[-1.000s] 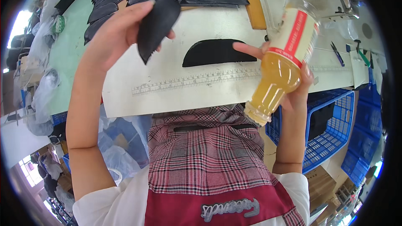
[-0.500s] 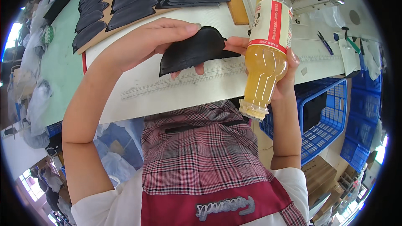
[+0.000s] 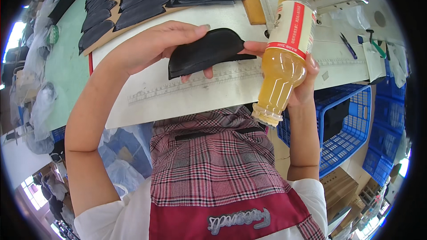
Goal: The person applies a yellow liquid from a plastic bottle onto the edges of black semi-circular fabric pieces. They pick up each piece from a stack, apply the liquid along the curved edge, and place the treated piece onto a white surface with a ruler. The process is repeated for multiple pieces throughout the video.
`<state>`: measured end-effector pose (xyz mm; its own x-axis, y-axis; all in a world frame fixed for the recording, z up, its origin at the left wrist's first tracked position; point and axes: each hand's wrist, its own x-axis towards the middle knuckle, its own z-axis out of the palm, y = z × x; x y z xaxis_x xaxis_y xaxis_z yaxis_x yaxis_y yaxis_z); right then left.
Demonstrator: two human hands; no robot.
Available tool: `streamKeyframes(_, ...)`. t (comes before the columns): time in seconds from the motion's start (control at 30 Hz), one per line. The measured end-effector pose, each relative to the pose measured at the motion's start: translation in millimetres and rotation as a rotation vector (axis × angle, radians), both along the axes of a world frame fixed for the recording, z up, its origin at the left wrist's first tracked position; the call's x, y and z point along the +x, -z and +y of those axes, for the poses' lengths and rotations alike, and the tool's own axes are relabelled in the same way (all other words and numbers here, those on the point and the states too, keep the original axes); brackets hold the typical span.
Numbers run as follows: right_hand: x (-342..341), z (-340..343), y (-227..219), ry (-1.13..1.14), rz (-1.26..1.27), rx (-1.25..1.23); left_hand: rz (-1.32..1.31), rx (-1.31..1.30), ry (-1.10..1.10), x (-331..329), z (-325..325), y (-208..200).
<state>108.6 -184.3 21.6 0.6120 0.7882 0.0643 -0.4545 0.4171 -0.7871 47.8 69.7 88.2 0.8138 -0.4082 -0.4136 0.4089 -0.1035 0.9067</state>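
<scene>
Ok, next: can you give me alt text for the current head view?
A person's left hand holds a curved black piece above a white worktop, while the right hand grips a neck-down bottle of yellow liquid, one finger at the piece's right end. Rows of similar black pieces lie on a brown board toward the top.

Piece (image 3: pixel 207 51) sat in left fingers (image 3: pixel 189 34) | bottle (image 3: pixel 287 64) was right of them | further pieces (image 3: pixel 144 1) lay beyond | ruler scale (image 3: pixel 191 84) ran nearer the body
</scene>
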Motion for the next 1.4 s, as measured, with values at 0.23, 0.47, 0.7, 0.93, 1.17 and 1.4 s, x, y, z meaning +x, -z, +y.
streamKeyframes(0.23, 7.2, -5.2, 7.7, 0.045, 0.022, 0.032, 0.245, -0.197, -0.29, -36.7, 19.5, 14.1)
streamKeyframes(0.47, 0.5, -1.1, -1.5, 0.248, -0.02, -0.145, 0.199, -0.227, -0.415, -76.1, 0.3, 27.2)
streamKeyframes(0.7, -2.9, 1.7, -1.7, 0.204, -0.017, -0.123, 0.231, -0.291, -0.52, -90.7, -31.7, 41.3)
streamKeyframes(0.93, -4.2, 2.8, -0.4, 0.123, -0.018, 0.001, 0.221, -0.242, -0.555, -94.7, -51.0, 41.9)
streamKeyframes(1.17, -1.5, 8.1, -13.0, 0.062, 0.007, 0.2, 0.103, -0.527, -0.64, -86.4, -72.0, 52.7)
streamKeyframes(1.4, -8.0, 12.9, -33.3, 0.245, -0.156, -0.007, 0.09, -0.556, -0.72, -81.9, -75.5, 44.6)
